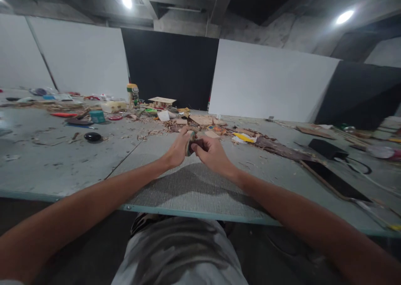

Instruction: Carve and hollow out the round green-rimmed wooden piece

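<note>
Both my hands meet above the table, close to the middle of the view. My left hand (181,145) is closed around a small pale and greenish piece (189,142), most of which its fingers hide. Pinched between the thumb and fingers of my right hand (213,151) is a small dark brown piece (196,143), held against the pale one. What kind of things these two pieces are, I cannot make out. Just beyond the hands lie wood shavings and scraps (200,120).
On the grey table (175,189), a black oval object (92,137) and a teal box (97,116) stand left. Rightward lie a yellow object (244,137), a strip of bark (278,148), a phone (335,180) and a black box (327,148). A small wooden model (162,102) stands behind.
</note>
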Tool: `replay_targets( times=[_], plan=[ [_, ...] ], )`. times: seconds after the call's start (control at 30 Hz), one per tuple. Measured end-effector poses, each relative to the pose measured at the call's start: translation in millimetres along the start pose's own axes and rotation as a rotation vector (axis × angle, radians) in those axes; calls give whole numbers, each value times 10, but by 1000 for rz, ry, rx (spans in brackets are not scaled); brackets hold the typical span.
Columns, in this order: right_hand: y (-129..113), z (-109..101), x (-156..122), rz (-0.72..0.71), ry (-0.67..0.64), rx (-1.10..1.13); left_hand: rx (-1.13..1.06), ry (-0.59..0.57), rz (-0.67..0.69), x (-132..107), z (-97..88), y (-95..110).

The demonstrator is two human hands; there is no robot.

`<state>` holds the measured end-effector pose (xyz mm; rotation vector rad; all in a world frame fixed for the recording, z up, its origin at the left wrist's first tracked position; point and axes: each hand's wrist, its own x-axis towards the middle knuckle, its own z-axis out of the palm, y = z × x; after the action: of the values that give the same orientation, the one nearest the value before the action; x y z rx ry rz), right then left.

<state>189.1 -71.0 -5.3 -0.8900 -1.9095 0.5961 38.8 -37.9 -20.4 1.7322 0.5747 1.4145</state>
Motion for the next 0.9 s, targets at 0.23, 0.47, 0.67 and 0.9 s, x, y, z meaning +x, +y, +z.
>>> replay_targets(
  times=[0.23,0.47,0.67,0.9],
  plan=[
    [-2,31,5,7,-69,124,12,25,21,31,-17,96],
    [23,24,0,-80,31,-53,63,8,28,9,-11,28],
    [34,31,-17,-151,68,-96,-4,44,-52,25,-10,16],
    [36,52,-24,-151,32,-124,8,68,-7,52,-21,44]
  ],
)
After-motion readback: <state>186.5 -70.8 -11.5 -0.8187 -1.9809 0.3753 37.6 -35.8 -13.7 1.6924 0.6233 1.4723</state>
